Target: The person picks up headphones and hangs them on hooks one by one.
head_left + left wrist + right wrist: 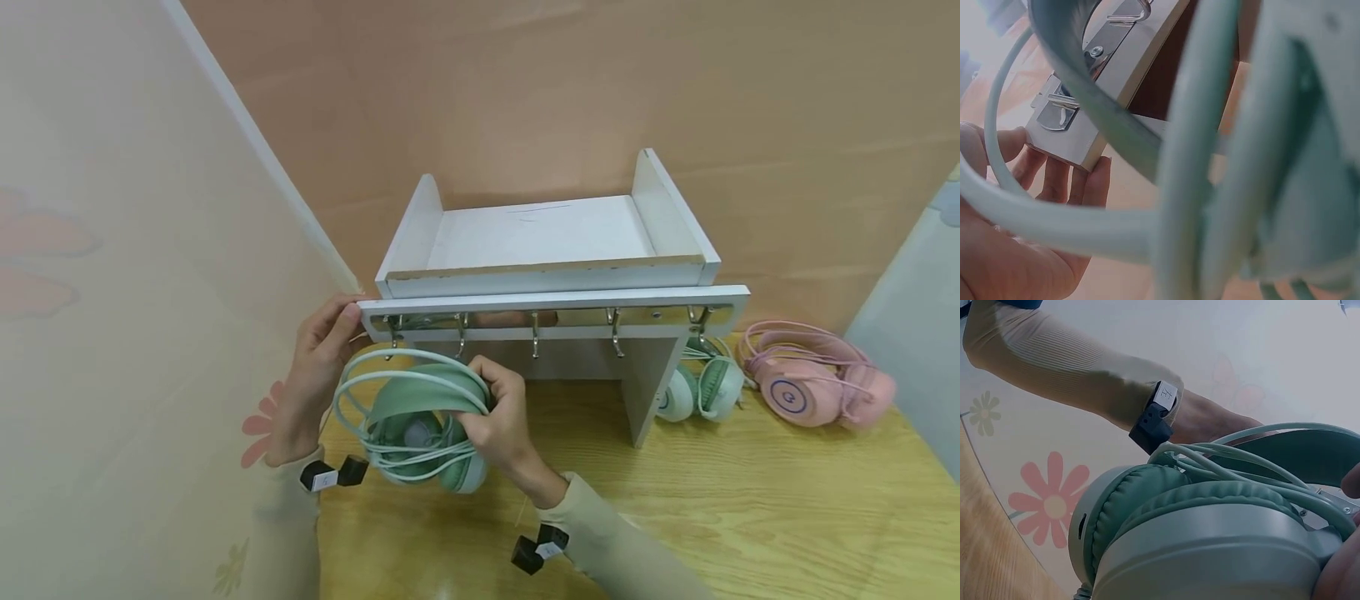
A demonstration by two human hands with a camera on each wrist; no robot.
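Right hand (501,421) clamps its fingers on green headphones (423,393), left hand (318,367) on the hook rail (577,318) at nine o'clock; hanging seemingly calls next for lifting toward twelve, depth unclear.

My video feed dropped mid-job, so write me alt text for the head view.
A person's right grip holds mint-green headphones by the headband, below the hooks at the left of a white rack. The left grip holds the left end of the rack's rail; to the right are another green pair and pink headphones.
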